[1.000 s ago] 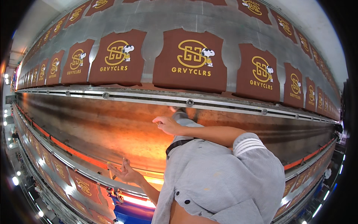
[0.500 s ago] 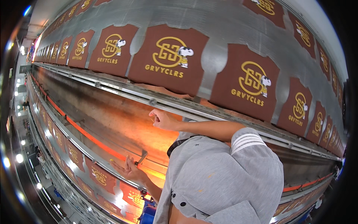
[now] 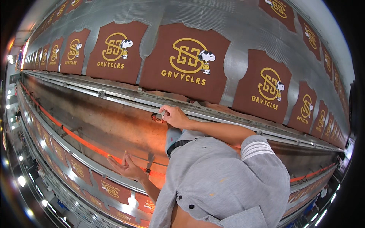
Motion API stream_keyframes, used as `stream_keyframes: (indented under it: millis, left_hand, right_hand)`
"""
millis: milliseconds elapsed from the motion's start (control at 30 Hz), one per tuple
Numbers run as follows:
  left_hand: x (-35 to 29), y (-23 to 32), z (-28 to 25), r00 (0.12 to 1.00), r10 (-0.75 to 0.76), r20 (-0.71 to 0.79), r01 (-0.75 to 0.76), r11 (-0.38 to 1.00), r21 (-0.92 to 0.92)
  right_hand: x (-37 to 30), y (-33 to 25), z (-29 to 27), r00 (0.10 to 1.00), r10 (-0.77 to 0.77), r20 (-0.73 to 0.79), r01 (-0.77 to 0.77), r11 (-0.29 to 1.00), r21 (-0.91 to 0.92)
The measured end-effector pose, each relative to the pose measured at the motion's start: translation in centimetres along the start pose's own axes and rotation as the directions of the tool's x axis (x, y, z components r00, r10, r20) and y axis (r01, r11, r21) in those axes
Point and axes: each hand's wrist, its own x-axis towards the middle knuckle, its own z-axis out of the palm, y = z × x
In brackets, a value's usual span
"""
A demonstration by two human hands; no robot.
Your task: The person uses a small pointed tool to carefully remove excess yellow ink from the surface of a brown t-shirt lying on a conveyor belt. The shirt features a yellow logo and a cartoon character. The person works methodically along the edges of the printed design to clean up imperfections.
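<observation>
My right hand [image 3: 175, 116] is in the middle, beside the metal rail of the long printing table. Its fingers are curled together, and whatever they may hold is hidden or too small to name. Lower left, my left hand [image 3: 128, 168] is held palm up with fingers stretched apart and nothing in it; a fingertip looks yellow. On the table, nearest my right hand, lies a brown shirt panel [image 3: 156, 57] with a yellow print and a white cartoon dog figure. Neither hand touches a panel.
More brown panels [image 3: 262, 81] lie in rows along the grey tabletop [image 3: 228, 28]. A metal rail [image 3: 125, 98] edges it. Across the narrow aisle [image 3: 95, 110] runs an orange-red bar [image 3: 81, 137] beside another table with printed panels [image 3: 78, 167]. My shod foot [image 3: 157, 118] shows beyond my right hand.
The nearby panels have shifted right and look larger in view. My right hand stays curled, slightly farther right and higher; my left stays spread. My foot has come into view, and the floor glow looks dimmer.
</observation>
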Motion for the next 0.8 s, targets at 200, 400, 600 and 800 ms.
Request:
stream_keyframes:
  millis: [200,400,600,800]
  left_hand:
    - [9.2,-3.7,-1.2,0.987,0.099,0.125,-0.091,0.993,-0.072]
    - [16.9,-5.2,-2.5,0.979,0.089,0.184,-0.067,0.990,-0.121]
    - [22.7,-8.1,-4.4,0.970,0.088,0.226,-0.053,0.986,-0.156]
    - [26.9,-9.1,-4.5,0.977,0.032,0.211,0.004,0.986,-0.168]
  right_hand:
    - [2.7,-1.2,5.4,0.984,-0.033,-0.176,0.036,0.999,0.012]
    - [6.2,-4.3,10.5,0.961,-0.050,-0.271,0.057,0.998,0.018]
    - [8.4,-5.8,16.0,0.928,-0.109,-0.355,0.103,0.994,-0.036]
    - [10.6,-7.4,18.5,0.945,-0.005,-0.327,0.018,0.999,0.036]
